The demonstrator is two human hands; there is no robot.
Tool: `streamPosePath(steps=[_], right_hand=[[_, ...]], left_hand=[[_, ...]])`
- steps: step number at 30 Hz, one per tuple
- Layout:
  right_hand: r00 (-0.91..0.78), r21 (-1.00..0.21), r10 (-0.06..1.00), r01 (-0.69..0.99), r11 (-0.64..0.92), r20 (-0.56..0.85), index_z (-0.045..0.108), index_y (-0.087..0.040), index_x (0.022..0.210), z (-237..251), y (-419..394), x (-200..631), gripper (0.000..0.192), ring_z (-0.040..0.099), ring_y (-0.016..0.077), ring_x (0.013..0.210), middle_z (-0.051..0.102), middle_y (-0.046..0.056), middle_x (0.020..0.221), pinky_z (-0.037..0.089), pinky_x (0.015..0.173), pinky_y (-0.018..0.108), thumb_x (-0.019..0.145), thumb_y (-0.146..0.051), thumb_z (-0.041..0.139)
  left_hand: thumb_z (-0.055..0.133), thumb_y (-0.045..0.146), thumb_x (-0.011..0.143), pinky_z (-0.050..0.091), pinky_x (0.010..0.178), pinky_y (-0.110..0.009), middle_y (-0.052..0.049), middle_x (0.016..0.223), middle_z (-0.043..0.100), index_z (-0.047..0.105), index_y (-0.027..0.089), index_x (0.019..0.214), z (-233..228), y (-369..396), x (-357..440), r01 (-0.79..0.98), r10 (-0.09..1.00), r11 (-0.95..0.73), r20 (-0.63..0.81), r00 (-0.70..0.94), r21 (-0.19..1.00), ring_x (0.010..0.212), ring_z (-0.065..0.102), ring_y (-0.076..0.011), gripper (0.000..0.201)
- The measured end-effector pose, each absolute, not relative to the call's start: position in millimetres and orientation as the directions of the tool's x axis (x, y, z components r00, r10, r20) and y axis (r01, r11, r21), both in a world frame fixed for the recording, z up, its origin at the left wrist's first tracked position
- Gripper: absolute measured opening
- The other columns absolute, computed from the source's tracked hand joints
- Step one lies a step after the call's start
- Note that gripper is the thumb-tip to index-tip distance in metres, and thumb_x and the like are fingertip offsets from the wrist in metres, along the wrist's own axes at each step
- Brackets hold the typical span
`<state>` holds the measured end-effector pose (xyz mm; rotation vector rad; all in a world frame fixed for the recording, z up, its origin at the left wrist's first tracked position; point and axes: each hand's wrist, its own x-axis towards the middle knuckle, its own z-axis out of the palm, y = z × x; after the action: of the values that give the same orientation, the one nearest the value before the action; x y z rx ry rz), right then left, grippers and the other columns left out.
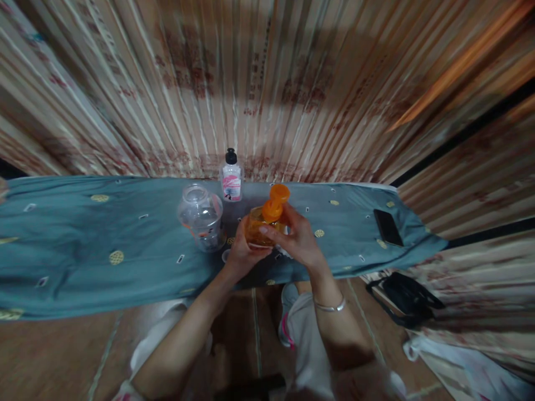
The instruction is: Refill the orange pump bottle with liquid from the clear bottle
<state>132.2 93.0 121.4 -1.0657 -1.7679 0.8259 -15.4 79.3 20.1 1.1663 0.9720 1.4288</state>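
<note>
An orange bottle (259, 225) with an orange flip cap, lid hinged open, is held over the teal cloth-covered table (83, 239). My left hand (240, 253) wraps the bottle's body from the left. My right hand (296, 236) grips it from the right, fingers across its shoulder just below the cap. A clear plastic jar (201, 217) stands to the left of the bottle. Behind it stands a small clear bottle (231, 177) with a black cap and a pink label.
A black phone (388, 227) lies on the cloth at the right. A patterned curtain (267, 83) hangs behind the table. A black bag (403, 298) and a white plastic bag (460, 362) lie on the floor at the right. My knees are below the table edge.
</note>
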Motion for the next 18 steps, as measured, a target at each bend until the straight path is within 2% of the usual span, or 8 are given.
streamPosePath(steps=[6, 12, 18], right_hand=[[-0.182, -0.855, 0.897, 0.276, 0.440, 0.403, 0.069, -0.021, 0.112, 121.2, 83.9, 123.2, 0.040, 0.070, 0.0212, 0.093, 0.075, 0.005, 0.102, 0.056, 0.086, 0.034, 0.087, -0.053, 0.068], [-0.141, -0.851, 0.894, 0.274, 0.448, 0.426, 0.069, -0.023, 0.115, 127.3, 76.2, 115.4, 0.041, 0.070, 0.0216, 0.096, 0.076, 0.005, 0.106, 0.056, 0.089, 0.035, 0.087, -0.053, 0.068], [-0.152, -0.831, 0.872, 0.262, 0.490, 0.466, 0.069, -0.023, 0.116, 146.7, 67.8, 129.1, 0.042, 0.069, 0.0212, 0.098, 0.075, 0.004, 0.110, 0.056, 0.090, 0.034, 0.088, -0.053, 0.067]], left_hand=[[0.090, 0.029, 0.059, 0.061, 0.091, -0.045, -0.012, 0.126, 0.069, 0.046, 0.023, 0.131, 29.7, 73.6, -15.8, -0.181, 0.988, -0.152, 0.156, 0.005, 0.972, 0.105, 0.073, -0.0277, 0.084], [0.089, 0.026, 0.060, 0.060, 0.092, -0.045, -0.008, 0.116, 0.072, 0.051, 0.023, 0.124, 47.2, 67.1, -25.8, -0.131, 0.980, -0.196, 0.198, 0.002, 0.972, 0.102, 0.074, -0.0265, 0.074], [0.089, 0.027, 0.061, 0.060, 0.092, -0.045, -0.008, 0.114, 0.074, 0.056, 0.022, 0.120, 66.6, 69.2, -21.4, -0.098, 0.961, -0.277, 0.277, -0.020, 0.956, 0.102, 0.074, -0.0276, 0.068]])
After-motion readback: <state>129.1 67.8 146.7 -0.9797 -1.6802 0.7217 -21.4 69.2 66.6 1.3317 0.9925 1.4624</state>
